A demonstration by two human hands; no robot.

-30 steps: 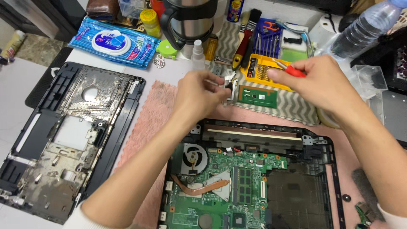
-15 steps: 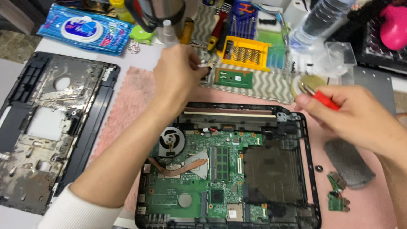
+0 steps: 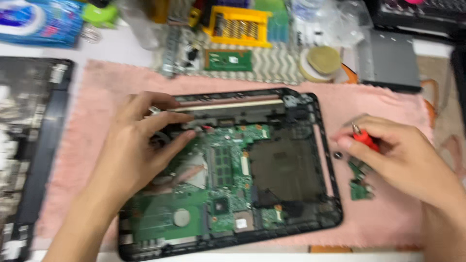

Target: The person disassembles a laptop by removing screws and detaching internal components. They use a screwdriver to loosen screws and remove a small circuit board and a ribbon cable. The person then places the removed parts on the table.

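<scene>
An opened black laptop base (image 3: 318, 145) lies on a pink mat (image 3: 107, 92), its green motherboard (image 3: 228, 174) exposed. My left hand (image 3: 138, 140) rests over the upper left of the board by the fan, thumb and fingers spread and touching the parts there, holding nothing that I can see. My right hand (image 3: 393, 155) hovers just right of the laptop, closed around a red-handled screwdriver (image 3: 364, 139). A small green circuit board (image 3: 360, 182) lies on the mat under that hand.
A black laptop cover (image 3: 29, 145) lies at the left. At the back stand a yellow bit case (image 3: 238, 26), a loose green board (image 3: 228, 60), a tape roll (image 3: 320, 60), a grey drive (image 3: 388, 63) and a blue wipes pack (image 3: 39, 22).
My left hand came down from the tools at the back onto the laptop's upper left. My right hand stayed right of the laptop with the screwdriver. The camera moved closer.
</scene>
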